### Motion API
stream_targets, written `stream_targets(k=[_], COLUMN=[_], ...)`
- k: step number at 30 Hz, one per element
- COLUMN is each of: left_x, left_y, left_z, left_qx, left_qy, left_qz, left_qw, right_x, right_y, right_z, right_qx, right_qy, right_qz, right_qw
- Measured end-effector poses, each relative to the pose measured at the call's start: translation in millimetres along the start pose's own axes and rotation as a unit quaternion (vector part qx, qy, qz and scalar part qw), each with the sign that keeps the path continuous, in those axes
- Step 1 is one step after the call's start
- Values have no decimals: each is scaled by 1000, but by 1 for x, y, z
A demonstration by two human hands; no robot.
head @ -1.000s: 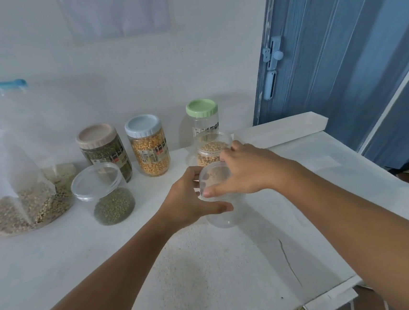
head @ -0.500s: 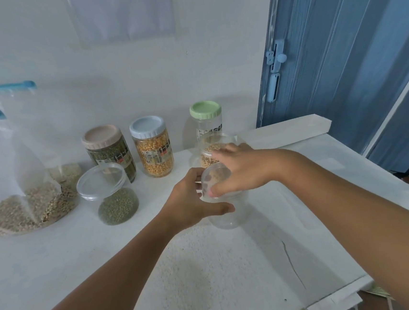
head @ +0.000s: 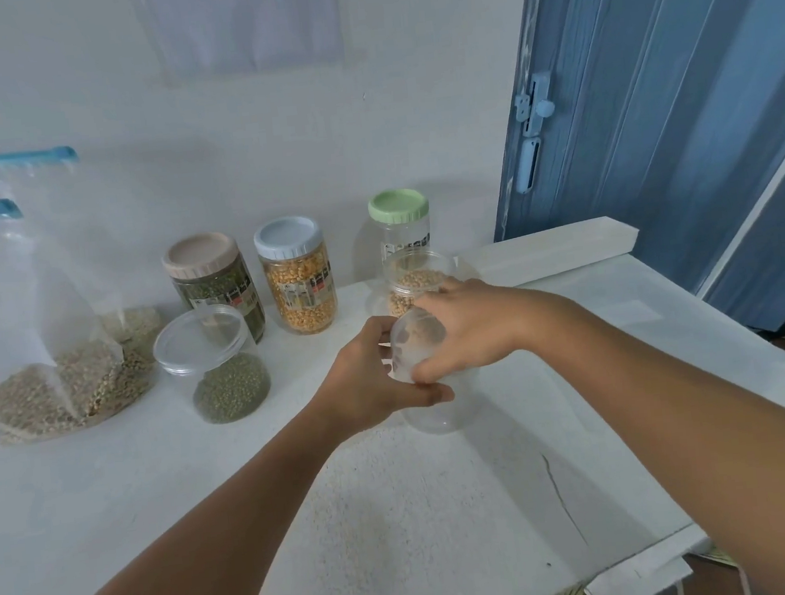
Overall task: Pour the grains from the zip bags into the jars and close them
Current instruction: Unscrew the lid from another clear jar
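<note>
An empty clear plastic jar (head: 432,408) stands mid-way on the white table (head: 112,492); the left hand (head: 370,385) grips its side, the right hand (head: 470,328) curls over its clear lid (head: 416,343); behind stand a clear tub of tan grains (head: 415,283), a green-lidded jar (head: 400,222), a blue-lidded jar of yellow kernels (head: 295,278) and a beige-lidded jar of green beans (head: 214,278), labels unreadable; leftward a clear tub of green beans (head: 217,362) and two blue-zipped clear bags of grain (head: 44,340)
</note>
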State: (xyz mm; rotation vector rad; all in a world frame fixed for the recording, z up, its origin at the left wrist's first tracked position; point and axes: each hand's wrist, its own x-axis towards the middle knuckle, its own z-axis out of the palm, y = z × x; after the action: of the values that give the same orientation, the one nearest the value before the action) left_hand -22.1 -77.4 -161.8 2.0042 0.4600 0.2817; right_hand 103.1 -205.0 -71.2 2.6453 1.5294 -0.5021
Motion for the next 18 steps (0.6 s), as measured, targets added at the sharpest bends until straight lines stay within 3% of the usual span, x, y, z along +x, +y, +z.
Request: stream_targets(k=[4, 8, 11, 18], left_x=[-2, -3, -4, -16], left_y=[-3, -4, -6, -23], left_z=[-5, -7, -9, -42], left_qx=[12, -1, 5, 38], left_qy=[6, 0, -1, 18], left_qz=[8, 4, 6, -6], left_qw=[1000, 1000, 1000, 999], right_x=[0, 2, 3, -4], right_y=[4, -2, -7, 1], right_z=[-4, 4, 1, -10], right_qx=[16, 18, 26, 271], right_qy=[-56, -8, 8, 80], right_qz=[-22, 5, -29, -80], right_qw=[998, 1000, 999, 956])
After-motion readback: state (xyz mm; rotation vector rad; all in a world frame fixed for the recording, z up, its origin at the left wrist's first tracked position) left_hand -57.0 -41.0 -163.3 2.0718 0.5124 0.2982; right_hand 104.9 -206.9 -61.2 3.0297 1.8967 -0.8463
